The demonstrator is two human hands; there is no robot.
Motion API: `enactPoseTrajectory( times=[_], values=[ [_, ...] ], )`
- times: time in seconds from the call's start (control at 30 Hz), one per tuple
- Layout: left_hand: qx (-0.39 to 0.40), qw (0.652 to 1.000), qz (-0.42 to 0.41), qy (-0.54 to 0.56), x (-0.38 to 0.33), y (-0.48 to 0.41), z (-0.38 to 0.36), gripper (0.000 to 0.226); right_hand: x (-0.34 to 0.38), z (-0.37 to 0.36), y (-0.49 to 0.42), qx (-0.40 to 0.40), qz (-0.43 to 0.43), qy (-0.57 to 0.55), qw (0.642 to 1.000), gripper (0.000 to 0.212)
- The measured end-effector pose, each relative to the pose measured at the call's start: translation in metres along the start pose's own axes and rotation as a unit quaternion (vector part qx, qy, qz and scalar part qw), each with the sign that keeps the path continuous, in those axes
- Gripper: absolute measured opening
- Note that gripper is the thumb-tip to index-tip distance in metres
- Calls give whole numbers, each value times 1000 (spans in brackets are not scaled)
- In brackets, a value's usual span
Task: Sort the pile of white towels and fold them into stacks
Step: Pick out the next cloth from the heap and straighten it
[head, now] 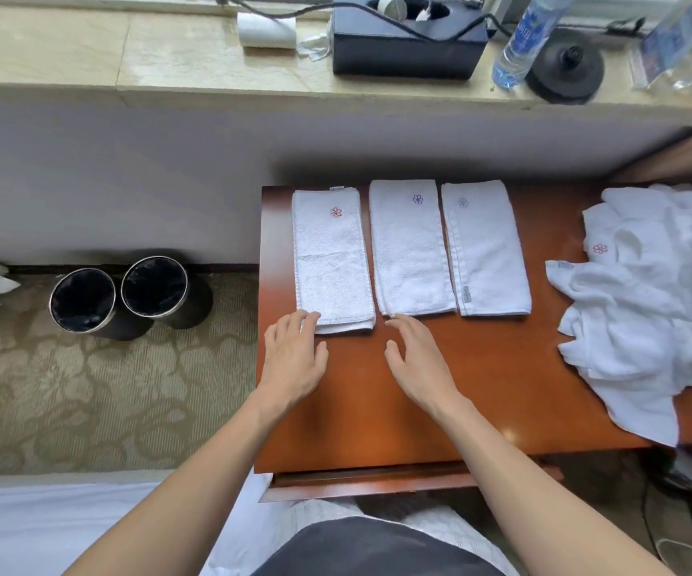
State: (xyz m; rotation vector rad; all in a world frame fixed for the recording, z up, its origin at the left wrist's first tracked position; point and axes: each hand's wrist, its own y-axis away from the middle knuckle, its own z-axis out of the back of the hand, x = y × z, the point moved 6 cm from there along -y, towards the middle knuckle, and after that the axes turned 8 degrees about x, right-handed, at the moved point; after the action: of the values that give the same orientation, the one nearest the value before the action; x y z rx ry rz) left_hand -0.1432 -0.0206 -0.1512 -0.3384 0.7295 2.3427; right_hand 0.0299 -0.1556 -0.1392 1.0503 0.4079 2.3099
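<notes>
White terry cloth in three folded strips lies side by side on the reddish wooden table [481, 388], and a loose pile [643, 309] waits well apart at the table's right end.

The left hand [294, 359] is flat, its fingers straight, with the tips resting on the near left corner of the left towel [331, 268]. The right hand [414, 359] is spread and relaxed. Its fingertips just reach the near edge of the middle towel [408, 251], and it holds nothing.

This looks like squaring up. It would go best with flat palms and small nudges. Pinching would lift the layers. The left towel sits a little nearer the person than its neighbours, so easing it away would bring the near edges into one line. The narrow gaps are worth keeping.

Each strip runs lengthwise from the person toward the wall, with its stitched flower at the far end. The right towel [487, 251] slants a little, its near end drifting right. Red marks the left towel and blue the middle one, so I would sort the next towel from the pile by flower colour.
</notes>
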Motion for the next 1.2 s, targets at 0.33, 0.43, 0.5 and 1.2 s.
enactPoseTrajectory(
  times=[0.33,0.43,0.5,1.2],
  values=[
    [37,986,-126,-106,-152,35,-33,58,-80,74,108,-109,-41,19,993,45],
    [27,977,-171,-125,-226,39,-55,58,-136,108,153,-143,-63,-2,988,44],
    [28,973,-191,-127,-278,46,-75,57,-178,131,186,-159,-75,-16,984,44],
    [52,930,-340,-128,-634,61,-212,51,-439,316,361,-298,-114,-106,942,45]
  ],
)
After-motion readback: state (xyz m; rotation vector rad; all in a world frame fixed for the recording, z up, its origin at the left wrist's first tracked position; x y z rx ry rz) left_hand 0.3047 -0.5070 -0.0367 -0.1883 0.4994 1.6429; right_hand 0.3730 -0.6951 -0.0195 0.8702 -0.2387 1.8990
